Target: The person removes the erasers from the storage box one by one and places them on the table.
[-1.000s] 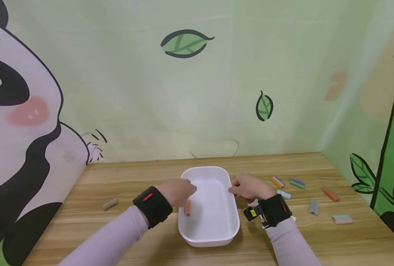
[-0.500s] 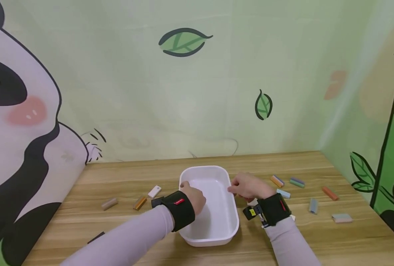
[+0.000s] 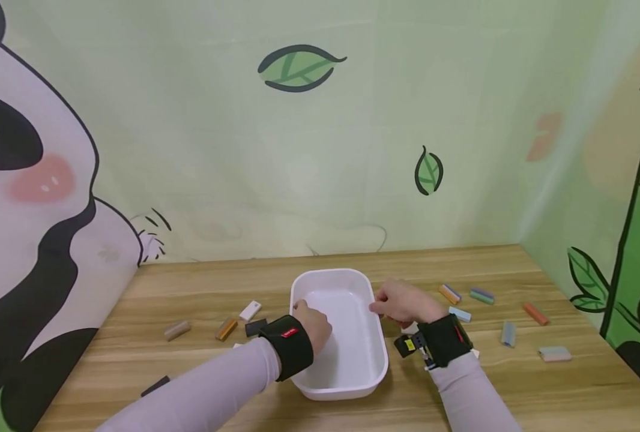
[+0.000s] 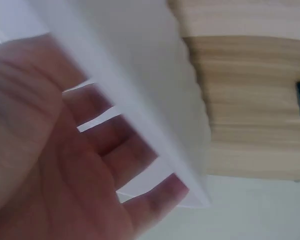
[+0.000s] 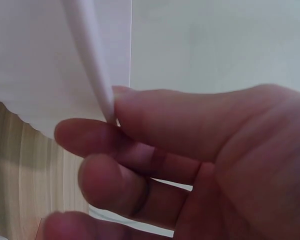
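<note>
A white rectangular plastic tub (image 3: 355,354) stands on the wooden table in the head view. My left hand (image 3: 314,327) reaches down over the tub's left rim, its back to the head camera. In the left wrist view its fingers (image 4: 130,155) extend past the rim into the tub; the tips are partly behind the wall, and any small thing between them is hidden. With thumb and index finger, my right hand (image 3: 406,302) pinches the tub's right rim, also seen in the right wrist view as a thin white edge (image 5: 92,55).
Right of the tub lie several small coloured bars, among them an orange one (image 3: 536,313), a light blue one (image 3: 460,314) and a grey one (image 3: 508,334). Left of it are a white block (image 3: 250,310), an orange-brown bar (image 3: 226,329), a black block (image 3: 256,327) and a tan bar (image 3: 177,330).
My left hand has moved down and slightly right into the tub, covering the place where an orange bar lay visible inside. My right hand has kept its pinch on the rim.
</note>
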Motion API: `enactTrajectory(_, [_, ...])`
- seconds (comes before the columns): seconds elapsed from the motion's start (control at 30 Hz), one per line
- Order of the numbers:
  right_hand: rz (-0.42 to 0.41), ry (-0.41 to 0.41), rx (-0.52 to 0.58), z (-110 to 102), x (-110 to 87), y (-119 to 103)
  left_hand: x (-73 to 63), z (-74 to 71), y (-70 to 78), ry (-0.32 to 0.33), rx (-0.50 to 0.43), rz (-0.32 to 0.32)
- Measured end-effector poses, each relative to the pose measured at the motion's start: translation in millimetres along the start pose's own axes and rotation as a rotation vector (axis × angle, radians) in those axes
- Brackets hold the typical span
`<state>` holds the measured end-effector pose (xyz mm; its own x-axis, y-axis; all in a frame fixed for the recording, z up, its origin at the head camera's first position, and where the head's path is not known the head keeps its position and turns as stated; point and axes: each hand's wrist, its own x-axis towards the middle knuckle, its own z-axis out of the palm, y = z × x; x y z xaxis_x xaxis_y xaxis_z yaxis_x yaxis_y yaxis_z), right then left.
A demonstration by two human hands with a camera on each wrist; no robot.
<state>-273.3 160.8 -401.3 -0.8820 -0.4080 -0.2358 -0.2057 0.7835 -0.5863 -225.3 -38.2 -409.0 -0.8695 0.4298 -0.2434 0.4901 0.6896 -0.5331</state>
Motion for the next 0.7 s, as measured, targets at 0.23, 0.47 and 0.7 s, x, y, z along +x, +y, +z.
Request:
enactTrajectory(0.23, [0.003,0.000,0.003,0.7,0.1,0.8,0.7,4.3,4.0,0.049,0.007,0.003])
enactTrajectory(0.47, [0.007,0.000,0.004,-0.1,1.5,-0.8,2.1,2.7,-1.6,0.118,-0.025,0.055])
enactTrajectory(0.7, [0.003,-0.010,0.004,0.3,1.1,0.7,4.2,-8.6,-15.7,0.148,-0.160,0.175])
